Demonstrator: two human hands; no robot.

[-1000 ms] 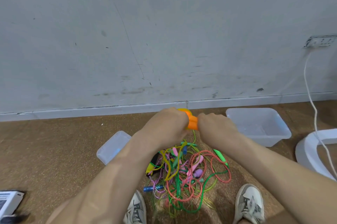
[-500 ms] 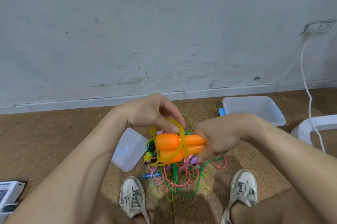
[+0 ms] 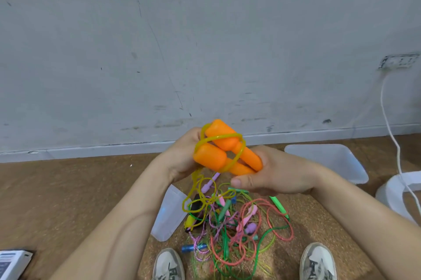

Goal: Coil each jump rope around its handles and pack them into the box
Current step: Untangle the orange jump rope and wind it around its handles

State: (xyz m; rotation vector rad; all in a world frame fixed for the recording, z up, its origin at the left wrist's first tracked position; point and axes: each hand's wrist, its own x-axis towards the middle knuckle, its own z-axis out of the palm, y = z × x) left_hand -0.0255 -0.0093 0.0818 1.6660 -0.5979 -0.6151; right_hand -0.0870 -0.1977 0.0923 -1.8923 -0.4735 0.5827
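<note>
Tilted from level, orange handles [image 3: 227, 154] now aim fat ends up-left toward the wall [image 3: 205, 52]; my right hand [image 3: 280, 172] grips them, my left hand [image 3: 180, 159] holds yellow rope [image 3: 219, 138].

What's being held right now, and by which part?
The orange handles: right hand grips their narrow ends, left hand holds the thick ends, where the rope loops round.

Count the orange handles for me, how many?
2. The upper handle and the lower handle lie side by side, thin ends gripped by the right hand. More may hide in the pile.
</note>
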